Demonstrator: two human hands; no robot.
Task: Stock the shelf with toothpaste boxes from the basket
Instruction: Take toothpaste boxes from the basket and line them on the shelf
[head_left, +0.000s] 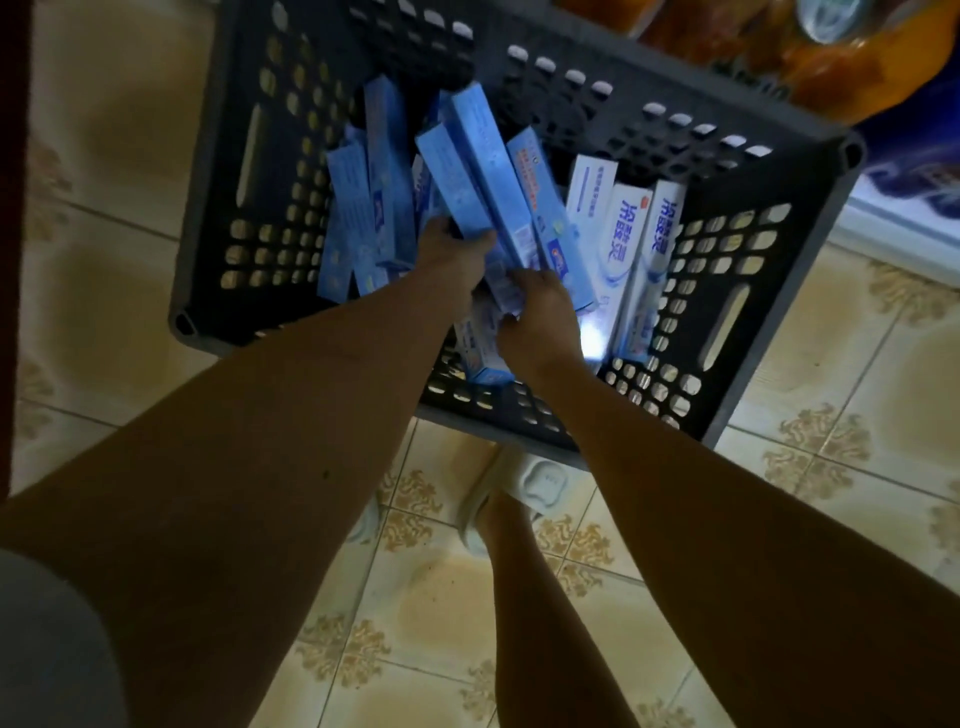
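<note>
Both hands, left hand and right hand, grip blue toothpaste boxes inside basket.

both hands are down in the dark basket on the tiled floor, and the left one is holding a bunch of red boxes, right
Not quite: the boxes in the left hand are blue, not red, as the head view shows. The rest holds: both hands, the right hand too, are down in the dark basket on the tiled floor.

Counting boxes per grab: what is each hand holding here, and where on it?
The left hand grips a bundle of blue toothpaste boxes at their near ends. The right hand closes on a box below; exact hold unclear.
</note>
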